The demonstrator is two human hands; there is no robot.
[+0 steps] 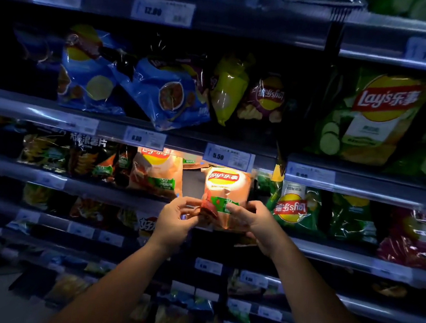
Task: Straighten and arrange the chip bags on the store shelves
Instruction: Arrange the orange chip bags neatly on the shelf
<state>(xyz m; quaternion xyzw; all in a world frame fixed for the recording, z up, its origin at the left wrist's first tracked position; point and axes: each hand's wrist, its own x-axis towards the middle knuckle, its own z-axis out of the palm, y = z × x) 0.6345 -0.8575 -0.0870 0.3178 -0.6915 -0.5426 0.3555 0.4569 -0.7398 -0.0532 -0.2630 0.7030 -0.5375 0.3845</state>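
While upright, orange chip bag [226, 188] gripped between left hand [174, 222], right hand [251, 221].

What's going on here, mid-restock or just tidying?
Looks like tidying. A person at a dim snack aisle holds an orange Lay's bag upright, logo facing out, just below the 5.50 price tag. The left hand pinches its lower left corner and the right hand grips its lower right. A matching bag stands to its left. A green Lay's bag to the right is upside down, and the blue bags on the shelf above lean crookedly.
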